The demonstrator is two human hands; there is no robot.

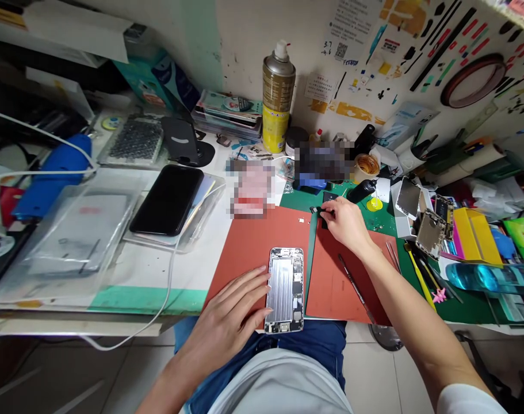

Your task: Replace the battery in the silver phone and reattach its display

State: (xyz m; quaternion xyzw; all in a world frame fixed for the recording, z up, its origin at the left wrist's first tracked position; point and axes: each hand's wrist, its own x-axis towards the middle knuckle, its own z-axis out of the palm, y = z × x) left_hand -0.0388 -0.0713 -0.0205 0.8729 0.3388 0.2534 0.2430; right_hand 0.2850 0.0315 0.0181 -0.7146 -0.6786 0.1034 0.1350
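An opened phone body, with its silver battery bay and circuit boards exposed, lies upright before me on a reddish-brown mat. My left hand rests beside it, fingers stretched out, with the fingertips at the phone's left edge. Farther off, my right hand reaches to the top of a second reddish-brown mat. Its thumb and fingers are pinched together at a small dark part, too small to name. A thin metal pry tool lies on that mat, under my right forearm's left side.
A black phone lies on plastic sleeves at left, with a white cable beside it. A spray can stands at the back. On the right are tweezers, a yellow-handled tool, phone parts and a blue bottle.
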